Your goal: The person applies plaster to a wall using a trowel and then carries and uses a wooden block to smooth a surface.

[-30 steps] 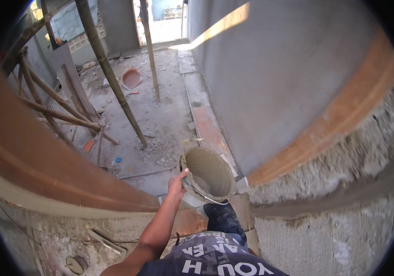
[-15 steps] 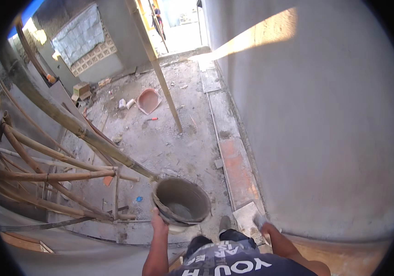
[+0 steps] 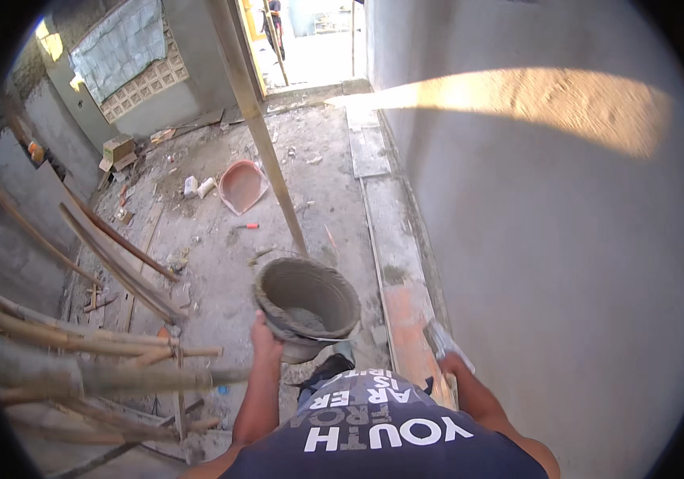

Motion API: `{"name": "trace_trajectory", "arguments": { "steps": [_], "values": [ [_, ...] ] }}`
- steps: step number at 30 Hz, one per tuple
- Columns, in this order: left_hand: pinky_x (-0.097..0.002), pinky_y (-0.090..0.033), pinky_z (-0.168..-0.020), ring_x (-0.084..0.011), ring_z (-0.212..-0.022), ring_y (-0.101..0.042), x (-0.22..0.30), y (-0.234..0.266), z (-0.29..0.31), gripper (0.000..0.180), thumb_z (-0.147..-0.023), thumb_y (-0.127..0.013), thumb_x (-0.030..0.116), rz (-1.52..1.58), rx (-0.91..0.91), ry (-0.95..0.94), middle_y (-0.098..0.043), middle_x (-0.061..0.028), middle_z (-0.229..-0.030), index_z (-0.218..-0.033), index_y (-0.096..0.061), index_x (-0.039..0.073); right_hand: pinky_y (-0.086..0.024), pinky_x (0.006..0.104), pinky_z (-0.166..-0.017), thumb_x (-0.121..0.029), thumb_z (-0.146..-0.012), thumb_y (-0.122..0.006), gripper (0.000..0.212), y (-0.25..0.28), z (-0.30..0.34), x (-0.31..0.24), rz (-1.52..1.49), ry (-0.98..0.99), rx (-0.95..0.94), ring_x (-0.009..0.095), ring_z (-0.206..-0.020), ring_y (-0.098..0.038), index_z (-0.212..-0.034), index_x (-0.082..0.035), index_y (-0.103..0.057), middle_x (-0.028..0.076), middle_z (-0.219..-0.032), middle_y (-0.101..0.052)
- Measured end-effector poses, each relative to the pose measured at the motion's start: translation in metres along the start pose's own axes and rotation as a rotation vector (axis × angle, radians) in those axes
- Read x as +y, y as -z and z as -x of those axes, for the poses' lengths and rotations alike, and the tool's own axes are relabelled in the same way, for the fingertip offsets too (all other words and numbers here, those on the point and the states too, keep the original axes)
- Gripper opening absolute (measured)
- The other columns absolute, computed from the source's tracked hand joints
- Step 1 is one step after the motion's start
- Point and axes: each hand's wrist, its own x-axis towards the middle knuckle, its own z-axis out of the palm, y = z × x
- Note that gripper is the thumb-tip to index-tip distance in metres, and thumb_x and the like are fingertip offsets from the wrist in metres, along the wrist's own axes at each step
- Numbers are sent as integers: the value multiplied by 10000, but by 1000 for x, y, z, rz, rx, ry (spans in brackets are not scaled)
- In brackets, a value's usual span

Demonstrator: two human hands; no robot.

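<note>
A dark, mortar-crusted bucket [image 3: 342,291] with a little grey mortar [image 3: 306,318] at its bottom hangs in front of my body. My left hand [image 3: 266,335] grips its near left side, with the fingers partly hidden beneath. In my right hand [image 3: 457,367] is a flat grey plastering trowel [image 3: 440,337], held low beside the plastered wall [image 3: 549,303]. The trowel's blade shows over the reddish plank [image 3: 407,319] along the wall's foot; whether it touches anything I cannot tell.
Bamboo poles [image 3: 78,339] crowd the left side. An upright pole [image 3: 266,152] stands ahead on the rubble-strewn floor. Beyond lie a reddish basin [image 3: 243,188], a red-handled tool [image 3: 251,226] and a cardboard box [image 3: 118,149]. A person [image 3: 273,24] is at the bright doorway.
I have moved forward along the wall, bringing the bucket with me. The thick bamboo pole now lies lower left. My right hand has raised the trowel a little.
</note>
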Motion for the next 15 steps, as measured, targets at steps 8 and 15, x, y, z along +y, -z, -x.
{"name": "trace_trajectory", "arguments": {
  "steps": [8, 15],
  "values": [
    [-461, -517, -907, -275, -1057, -631, -9, -216, -225, 366, -1022, -483, 345, -130, -39, 226, -638, -107, -1174, -1212, -566, 44, -529, 420, -794, -382, -779, -708, 500, 49, -91, -132, -83, -86, -97, 329, -949, -667, -1113, -12, -663, 201, -1050, -685],
    [-469, -496, -929, -263, -1121, -617, -14, -383, -439, 439, -970, -577, 390, -166, -123, 279, -647, -86, -1199, -1256, -575, 58, -528, 413, -743, -331, -818, -679, 405, 172, -278, -202, -27, -131, -89, 299, -874, -671, -1053, -2, -663, 195, -974, -686]
  ]
}}
